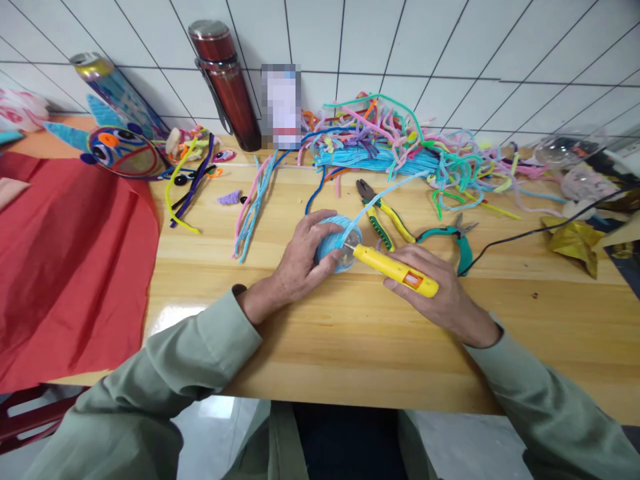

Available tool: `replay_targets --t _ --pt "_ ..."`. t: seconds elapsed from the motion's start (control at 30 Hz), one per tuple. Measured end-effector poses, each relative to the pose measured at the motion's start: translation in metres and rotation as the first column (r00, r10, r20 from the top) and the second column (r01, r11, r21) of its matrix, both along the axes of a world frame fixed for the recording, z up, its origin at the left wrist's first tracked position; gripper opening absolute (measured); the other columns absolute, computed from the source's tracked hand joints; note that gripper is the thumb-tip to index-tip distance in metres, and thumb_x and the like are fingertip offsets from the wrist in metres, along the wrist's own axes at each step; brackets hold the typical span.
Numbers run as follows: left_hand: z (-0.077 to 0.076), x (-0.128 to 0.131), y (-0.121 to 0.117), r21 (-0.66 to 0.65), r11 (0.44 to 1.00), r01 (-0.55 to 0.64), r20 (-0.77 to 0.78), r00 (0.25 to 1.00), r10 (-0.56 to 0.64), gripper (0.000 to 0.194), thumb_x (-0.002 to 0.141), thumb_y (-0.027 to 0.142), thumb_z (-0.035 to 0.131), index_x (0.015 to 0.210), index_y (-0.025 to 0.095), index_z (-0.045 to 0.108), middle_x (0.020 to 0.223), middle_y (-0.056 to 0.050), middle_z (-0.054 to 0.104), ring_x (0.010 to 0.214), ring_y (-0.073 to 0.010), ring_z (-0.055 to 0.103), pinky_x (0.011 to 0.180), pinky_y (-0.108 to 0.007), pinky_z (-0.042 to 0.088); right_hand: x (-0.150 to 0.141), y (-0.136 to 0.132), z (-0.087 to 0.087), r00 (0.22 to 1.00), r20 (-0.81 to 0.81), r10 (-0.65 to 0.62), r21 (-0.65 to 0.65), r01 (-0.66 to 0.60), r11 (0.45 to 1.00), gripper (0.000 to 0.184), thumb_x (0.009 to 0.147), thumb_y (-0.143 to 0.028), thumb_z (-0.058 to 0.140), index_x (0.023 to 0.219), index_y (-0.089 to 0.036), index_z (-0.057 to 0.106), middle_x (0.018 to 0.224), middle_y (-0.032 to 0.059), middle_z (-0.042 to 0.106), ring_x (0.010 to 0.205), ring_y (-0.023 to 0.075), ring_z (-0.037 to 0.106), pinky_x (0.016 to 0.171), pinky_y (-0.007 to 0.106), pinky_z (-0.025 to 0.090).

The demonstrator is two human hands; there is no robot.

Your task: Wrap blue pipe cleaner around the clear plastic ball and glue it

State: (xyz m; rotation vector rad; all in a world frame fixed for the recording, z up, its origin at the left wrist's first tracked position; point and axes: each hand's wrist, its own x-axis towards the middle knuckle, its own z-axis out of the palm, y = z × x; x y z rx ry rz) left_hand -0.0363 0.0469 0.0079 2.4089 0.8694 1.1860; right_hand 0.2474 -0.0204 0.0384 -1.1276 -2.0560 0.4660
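Note:
My left hand (pixel 300 257) is closed around a small clear plastic container (pixel 351 252) whose side is wrapped in light blue pipe cleaner (pixel 327 250). A loose end of this pipe cleaner stretches up and right from the container toward the pile. My right hand (pixel 433 283) grips a yellow hot glue gun (pixel 395 269), its metal nozzle at the container's wrapped edge; whether it touches cannot be made out. Yellow-and-black pliers (pixel 387 217) and teal-handled pliers (pixel 457 237) lie just beyond my right hand.
A heap of coloured pipe cleaners (pixel 385 157) lies along the tiled wall. A red thermos (pixel 225 87), a phone (pixel 283 110) and a can (pixel 120 93) stand at the back. Left are a decorated blue-eared piece (pixel 123 152) and red cloth (pixel 75 267). A black cord (pixel 545 230) crosses the right side.

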Motion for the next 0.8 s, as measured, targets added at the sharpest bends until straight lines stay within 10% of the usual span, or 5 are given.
replay_targets --t 0.8 --pt "-0.0005 -0.0013 0.0007 0.000 1.000 0.008 0.005 1.000 -0.008 0.036 0.112 0.043 0.050 0.143 0.026 0.049 0.153 -0.016 0.055 0.145 -0.0323 0.055 0.119 -0.060 0.052 -0.0001 0.0002 -0.0042 0.999 -0.048 0.013 -0.054 -0.015 0.998 0.016 0.102 -0.040 0.073 0.117 -0.032 0.071 0.109 0.0051 0.077 0.097 0.0270 0.077 0.087 0.042 0.065"
